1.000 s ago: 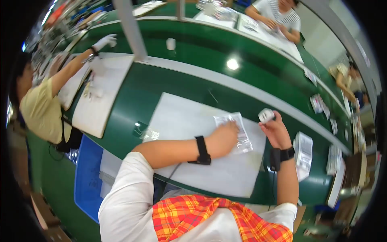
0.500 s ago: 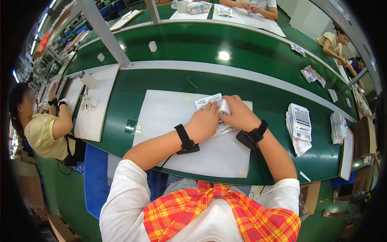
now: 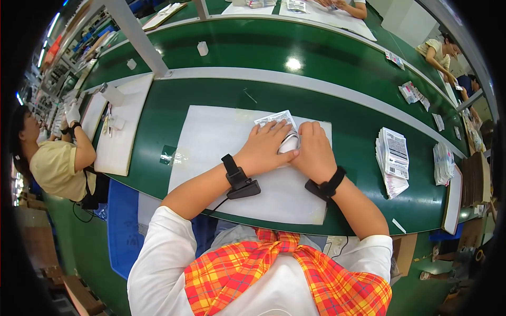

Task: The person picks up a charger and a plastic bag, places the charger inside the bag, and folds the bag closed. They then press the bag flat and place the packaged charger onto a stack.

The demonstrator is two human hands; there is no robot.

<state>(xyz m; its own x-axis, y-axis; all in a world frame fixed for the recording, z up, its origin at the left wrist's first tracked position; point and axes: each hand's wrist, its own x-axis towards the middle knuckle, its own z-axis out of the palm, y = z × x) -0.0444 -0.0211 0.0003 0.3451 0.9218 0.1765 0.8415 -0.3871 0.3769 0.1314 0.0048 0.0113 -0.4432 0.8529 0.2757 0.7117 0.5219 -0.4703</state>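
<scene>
Spreading my left hand [image 3: 265, 147] across a printed bag [image 3: 283, 116], I am curling my right hand [image 3: 315, 154] beside a white charger [image 3: 290, 142]. The charger is sitting between both hands, over the white mat [image 3: 237, 197]. My fingers are hiding much of it, so I cannot tell whether either hand is gripping it.

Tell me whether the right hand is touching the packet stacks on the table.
No, the right hand is over the white mat, beside the left hand.
</scene>
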